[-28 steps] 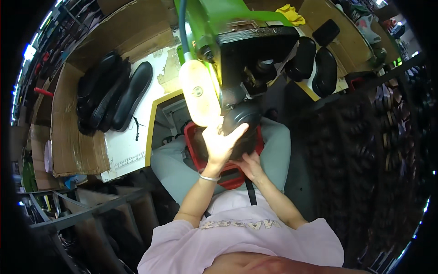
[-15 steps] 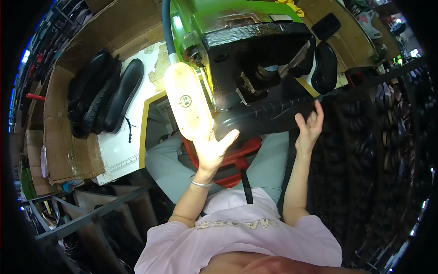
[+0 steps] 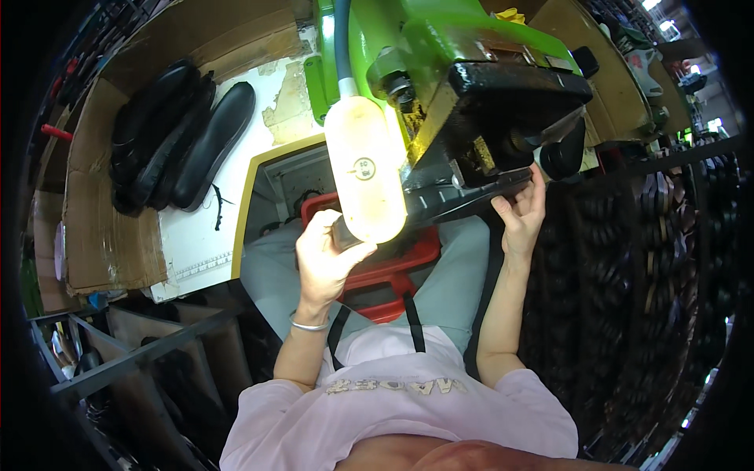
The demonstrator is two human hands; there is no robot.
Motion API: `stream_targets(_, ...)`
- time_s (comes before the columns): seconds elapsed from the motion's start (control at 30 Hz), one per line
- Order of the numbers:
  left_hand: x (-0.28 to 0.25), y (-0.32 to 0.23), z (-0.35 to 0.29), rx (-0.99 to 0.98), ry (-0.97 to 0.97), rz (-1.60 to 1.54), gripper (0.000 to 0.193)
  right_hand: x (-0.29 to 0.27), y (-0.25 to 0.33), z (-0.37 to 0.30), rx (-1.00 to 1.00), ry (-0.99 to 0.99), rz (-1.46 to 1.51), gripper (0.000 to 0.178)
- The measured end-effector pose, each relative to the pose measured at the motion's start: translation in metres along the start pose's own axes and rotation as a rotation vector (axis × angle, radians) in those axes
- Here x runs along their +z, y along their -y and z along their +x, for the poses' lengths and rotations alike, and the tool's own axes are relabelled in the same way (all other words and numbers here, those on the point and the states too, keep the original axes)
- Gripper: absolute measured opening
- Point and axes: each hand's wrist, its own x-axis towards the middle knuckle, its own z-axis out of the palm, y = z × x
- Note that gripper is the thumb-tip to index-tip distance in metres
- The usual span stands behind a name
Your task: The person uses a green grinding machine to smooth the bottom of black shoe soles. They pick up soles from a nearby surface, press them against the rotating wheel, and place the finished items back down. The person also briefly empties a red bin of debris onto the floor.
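Note:
A black shoe sole (image 3: 448,198) lies crosswise under the head of a green and black machine (image 3: 510,90), with only a narrow strip of it showing. My left hand (image 3: 320,263) is closed on its left end, thumb stretched to the right; the lamp hides part of that end. At the right end, the fingers of my right hand (image 3: 522,216) curl up against the sole, thumb on the near side. A glowing oval lamp (image 3: 365,169) hangs just above my left hand. The spot where sole and machine meet is partly hidden.
Black soles (image 3: 157,129) are piled on the white tabletop (image 3: 192,247) at the left, inside a cardboard box wall (image 3: 118,235). A black thread scrap (image 3: 219,208) lies beside them. Below is a red stool (image 3: 393,275). Racks of dark soles (image 3: 620,259) stand at the right.
The sole has turned from showing its broad side to lying nearly edge-on under the machine head. My left hand has moved left, out from below the lamp. The whole view has shifted.

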Motion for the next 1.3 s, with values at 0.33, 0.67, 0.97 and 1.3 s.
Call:
stream_targets(0.33,0.035,0.045,0.014,0.197,0.019,0.091,0.053,-0.013,0.013,0.028,-0.113,-0.042,-0.2,0.091)
stream_targets(0.67,0.004,0.001,-0.006,0.136,-0.133,0.132,0.038,0.023,0.0,0.015,-0.053,0.063,-0.158,0.095)
stream_targets(0.97,-0.06,-0.004,-0.016,0.204,-0.172,0.199,0.04,0.059,-0.022,-0.013,-0.069,0.097,-0.079,0.085)
stream_targets(1.3,-0.108,0.022,-0.035,0.184,-0.227,0.079,0.05,0.083,-0.024,-0.028,-0.206,0.113,-0.22,0.049)
